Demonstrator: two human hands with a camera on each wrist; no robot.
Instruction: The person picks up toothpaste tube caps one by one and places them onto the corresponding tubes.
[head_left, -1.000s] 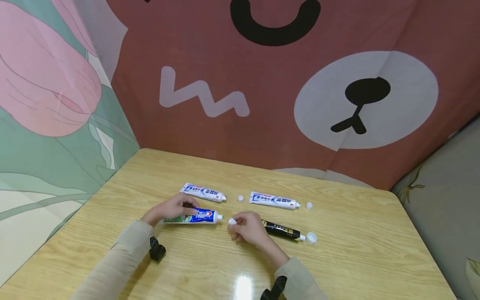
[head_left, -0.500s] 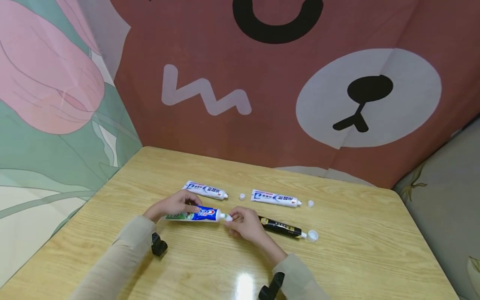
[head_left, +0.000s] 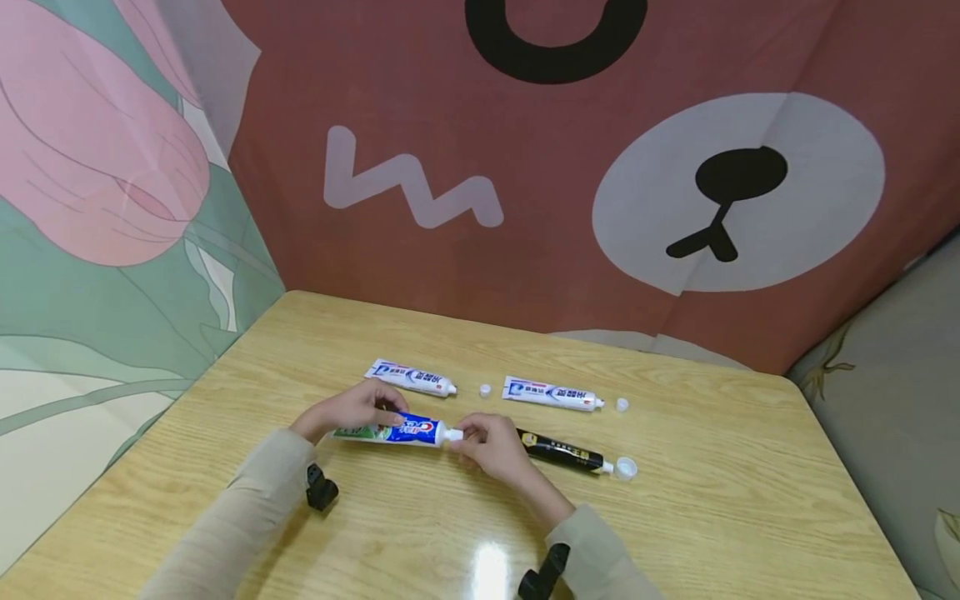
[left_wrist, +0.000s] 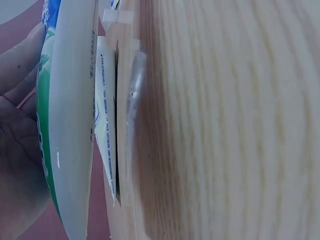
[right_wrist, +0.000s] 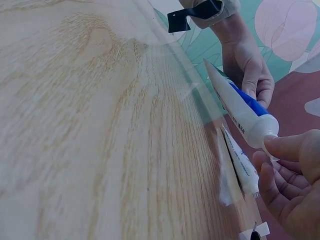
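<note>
My left hand point(head_left: 358, 410) grips a blue, green and white toothpaste tube point(head_left: 422, 430), held just above the table with its neck pointing right. At that neck, my right hand point(head_left: 497, 448) pinches a small white cap point(head_left: 454, 435) between thumb and fingers. The cap meets the nozzle; whether it is threaded on I cannot tell. In the right wrist view, the thumb and fingers point(right_wrist: 295, 150) close around the nozzle end and mostly hide the cap. The left wrist view shows the tube's white underside point(left_wrist: 75, 110) beside the left palm.
Two white toothpaste tubes, one left point(head_left: 412, 377) and one right point(head_left: 551, 393), lie uncapped farther back, each near a small cap point(head_left: 485, 390). A black tube point(head_left: 566, 452), partly behind my right hand, lies beside a wider cap point(head_left: 626, 468). Fabric-covered walls point(head_left: 420, 267) border the wooden table point(head_left: 712, 517).
The right hand has brought the cap leftward from a gap away onto the tube's nozzle. The left hand has lifted and shifted the tube slightly to the right.
</note>
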